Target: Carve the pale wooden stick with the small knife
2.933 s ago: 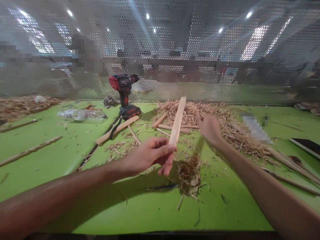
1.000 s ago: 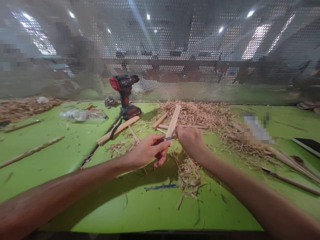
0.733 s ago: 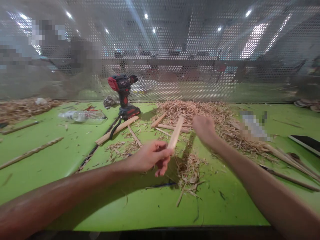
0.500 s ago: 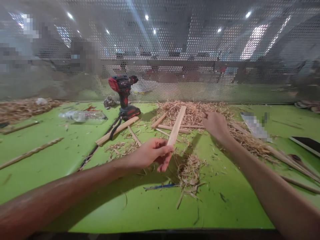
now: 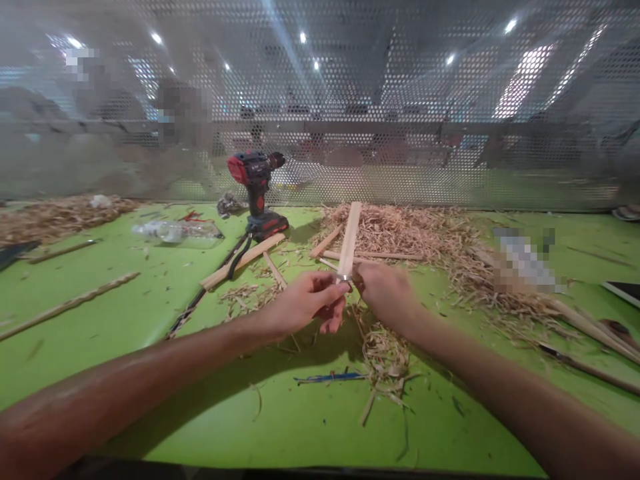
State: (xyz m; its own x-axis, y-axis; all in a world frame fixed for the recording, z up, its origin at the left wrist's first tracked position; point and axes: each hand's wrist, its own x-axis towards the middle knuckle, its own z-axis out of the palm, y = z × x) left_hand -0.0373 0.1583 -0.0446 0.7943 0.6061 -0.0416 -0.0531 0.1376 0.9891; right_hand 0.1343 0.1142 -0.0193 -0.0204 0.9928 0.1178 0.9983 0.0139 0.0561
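My left hand (image 5: 317, 299) pinches the near end of a flat pale wooden strip (image 5: 351, 230) between thumb and fingers. The strip points up and away from me, its far end above the heap of shavings. My right hand (image 5: 385, 293) is curled closed right beside the left one, at the strip's near end. A small shiny metal piece (image 5: 344, 277) lies across the strip between the two hands. Whatever the right fingers grip is mostly hidden by the hand. Below the hands sits a small tangle of wood shavings (image 5: 385, 353).
A red and black cordless drill (image 5: 257, 193) stands behind a wooden strip (image 5: 245, 260). Also on the green table (image 5: 225, 407) are a clear plastic bottle (image 5: 175, 231), a large shavings heap (image 5: 420, 230), a twisted stick (image 5: 75, 305) and a blue strip (image 5: 330, 378). A perforated screen (image 5: 350, 147) closes off the back.
My right hand has come left and nearer, from over the shavings heap to the strip's near end. The left hand keeps hold of the strip, which now points straighter away. The view has shifted slightly.
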